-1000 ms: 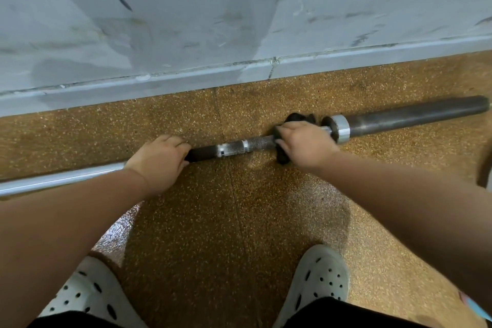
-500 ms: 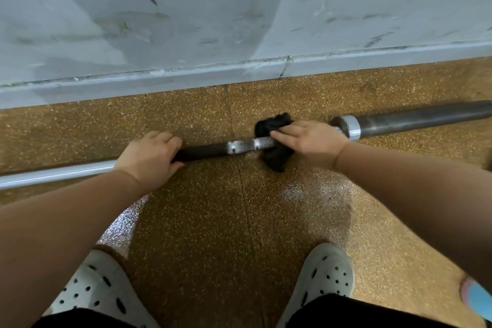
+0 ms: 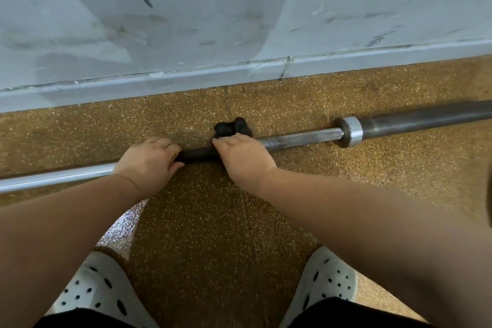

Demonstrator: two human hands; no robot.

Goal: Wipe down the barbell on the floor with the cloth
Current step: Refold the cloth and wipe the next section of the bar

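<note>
The cloth slid leftward (nearer the left hand) — right hand grips it, left grips barbell.

A gym or weight room is suggested: a steel barbell with a collared loading sleeve is laid on a speckled rubber floor, and just behind the barbell a scuffed pale wall with skirting is seen.

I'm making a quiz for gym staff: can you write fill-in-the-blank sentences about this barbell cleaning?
The right hand holds a ____ cloth against the barbell.
The left hand grips the barbell on the cloth's ____ side.
The silver collar lies to the ____ of both hands.
Missing words: black; left; right.
</note>
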